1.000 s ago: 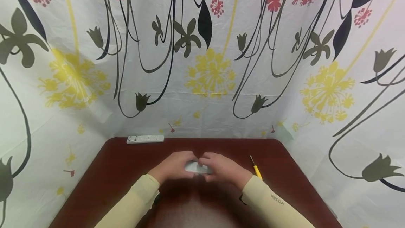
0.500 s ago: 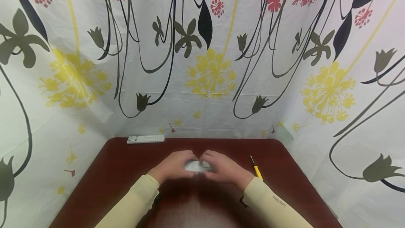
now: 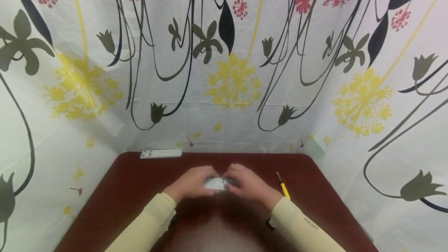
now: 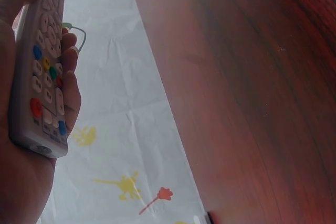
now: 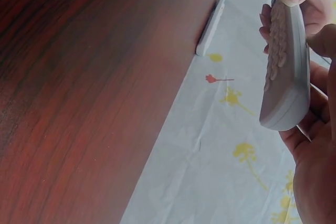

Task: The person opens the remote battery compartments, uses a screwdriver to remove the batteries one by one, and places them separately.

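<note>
A light grey remote control is held up over the table between both hands, its plain back towards the head camera. My left hand grips one end, thumb along one edge and fingers round the other. In the left wrist view, coloured buttons show on the front of the remote control. My right hand is curled about the other end. In the right wrist view its thumb touches the back of the remote control, with fingers beyond the near end. A small notch shows on the back, partly hidden by the right fingers.
A second white remote control lies at the back left edge of the dark red table. To the right lies a screwdriver with a yellow handle. Flower-patterned cloth hangs round the table's back and sides.
My right hand has shifted slightly, its fingers lifting up and to the right, and a little more of the remote control's back shows. The left hand stays in place.
</note>
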Demonstrator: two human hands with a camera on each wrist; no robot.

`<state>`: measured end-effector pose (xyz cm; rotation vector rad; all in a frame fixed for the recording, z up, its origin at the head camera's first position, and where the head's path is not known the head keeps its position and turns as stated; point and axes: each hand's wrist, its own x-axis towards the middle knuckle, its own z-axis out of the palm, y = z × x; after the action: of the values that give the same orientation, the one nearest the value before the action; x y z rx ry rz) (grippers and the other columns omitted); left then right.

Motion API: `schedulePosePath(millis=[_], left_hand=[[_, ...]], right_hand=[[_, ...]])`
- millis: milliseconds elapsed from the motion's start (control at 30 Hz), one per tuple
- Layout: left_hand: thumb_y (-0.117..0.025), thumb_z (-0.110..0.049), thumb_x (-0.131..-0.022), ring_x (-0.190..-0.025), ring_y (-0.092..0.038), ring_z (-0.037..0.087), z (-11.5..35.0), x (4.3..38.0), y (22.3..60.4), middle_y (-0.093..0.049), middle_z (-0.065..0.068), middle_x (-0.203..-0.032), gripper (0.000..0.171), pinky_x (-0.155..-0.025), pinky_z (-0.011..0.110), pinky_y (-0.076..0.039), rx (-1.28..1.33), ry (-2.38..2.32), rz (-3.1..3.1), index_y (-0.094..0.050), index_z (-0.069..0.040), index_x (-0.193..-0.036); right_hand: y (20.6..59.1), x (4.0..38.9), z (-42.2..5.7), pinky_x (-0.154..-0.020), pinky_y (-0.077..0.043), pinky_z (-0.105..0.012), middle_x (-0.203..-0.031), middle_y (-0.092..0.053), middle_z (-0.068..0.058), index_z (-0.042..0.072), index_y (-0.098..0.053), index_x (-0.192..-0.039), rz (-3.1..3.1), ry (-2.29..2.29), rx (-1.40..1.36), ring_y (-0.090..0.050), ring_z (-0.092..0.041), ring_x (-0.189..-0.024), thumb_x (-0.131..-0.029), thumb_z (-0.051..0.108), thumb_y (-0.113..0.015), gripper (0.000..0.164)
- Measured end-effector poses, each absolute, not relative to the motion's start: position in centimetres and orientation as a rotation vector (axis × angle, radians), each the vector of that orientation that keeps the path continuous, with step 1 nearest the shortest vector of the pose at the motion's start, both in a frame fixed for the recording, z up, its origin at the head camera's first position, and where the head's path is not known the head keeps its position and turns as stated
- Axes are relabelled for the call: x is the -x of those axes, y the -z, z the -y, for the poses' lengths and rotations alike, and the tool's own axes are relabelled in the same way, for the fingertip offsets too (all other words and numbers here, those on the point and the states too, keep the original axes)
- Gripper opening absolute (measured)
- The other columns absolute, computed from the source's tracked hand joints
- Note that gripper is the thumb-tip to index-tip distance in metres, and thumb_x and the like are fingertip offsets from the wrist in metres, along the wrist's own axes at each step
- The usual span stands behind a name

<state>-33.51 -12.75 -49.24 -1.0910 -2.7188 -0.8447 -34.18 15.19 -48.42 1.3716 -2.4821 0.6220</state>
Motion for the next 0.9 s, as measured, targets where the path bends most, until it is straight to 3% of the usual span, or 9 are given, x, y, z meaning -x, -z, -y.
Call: schedulePosePath(millis=[333, 900], left_hand=[[-0.09, -0.049, -0.091, -0.102, -0.062, 0.006, 12.69, 33.59, 49.49, -0.068, -0.02, -0.114, 0.038, -0.091, 0.033, -0.055, 1.094, 0.849, 2.738, -0.073, -0.035, -0.121], [-0.091, -0.045, -0.091, -0.101, -0.061, 0.006, 12.53, 33.54, 49.61, -0.067, -0.02, -0.114, 0.037, -0.09, 0.033, -0.055, 1.098, 0.843, 2.727, -0.073, -0.035, -0.121]], right_hand=[[47.84, 33.8, -14.77, -0.081, -0.052, -0.026, -0.107, -0.059, 0.013, 0.024, -0.075, -0.114, 2.531, -0.557, -1.338, -0.053, -0.007, -0.098, -0.103, 0.028, -0.08, 0.013], [47.51, 33.54, -14.38, -0.078, -0.05, -0.027, -0.103, -0.056, 0.013, 0.024, -0.072, -0.114, 2.521, -0.393, -1.337, -0.052, -0.008, -0.092, -0.102, 0.028, -0.079, 0.015]])
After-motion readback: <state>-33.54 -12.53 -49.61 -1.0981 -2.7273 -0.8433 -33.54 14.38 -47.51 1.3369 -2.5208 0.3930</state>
